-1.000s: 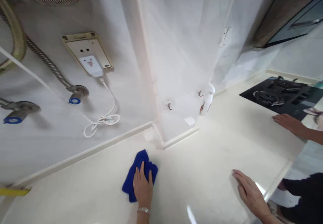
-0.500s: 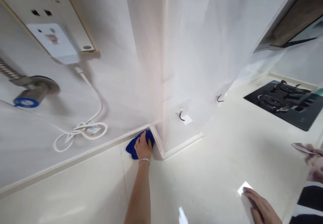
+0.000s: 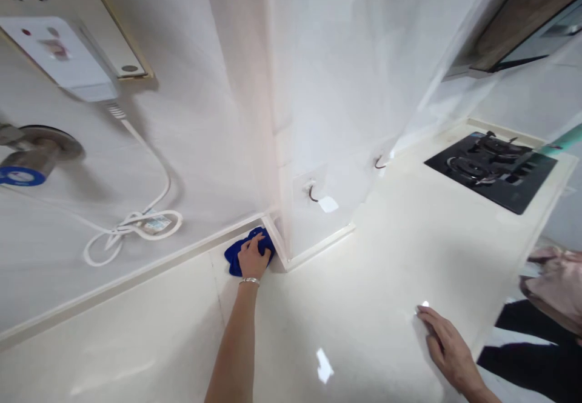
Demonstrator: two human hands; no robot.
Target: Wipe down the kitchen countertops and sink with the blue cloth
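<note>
My left hand [image 3: 253,261], with a silver bracelet at the wrist, presses a blue cloth [image 3: 234,257] onto the pale countertop [image 3: 377,269]. The cloth is bunched in the inner corner where the raised backsplash edge meets the wall column. My fingers are bent over the cloth and partly sink into it. Over on the right, my right hand [image 3: 448,345] rests near the counter's front edge, fingertips touching the surface. Its fingers are slightly bent, the thumb apart, with nothing visible in them.
A black gas stove [image 3: 491,169] is set in the counter at the back right. On the left wall are a socket plate [image 3: 109,39], a white cable [image 3: 150,142] and a blue-capped valve [image 3: 27,169]. Wall hooks [image 3: 311,193] hang above the counter. A person's clothing [image 3: 552,282] shows at the right.
The view has shifted, so wall fittings sit further left. More of my right hand shows. My left hand stays on the cloth in the corner, its fingers slightly rearranged.
</note>
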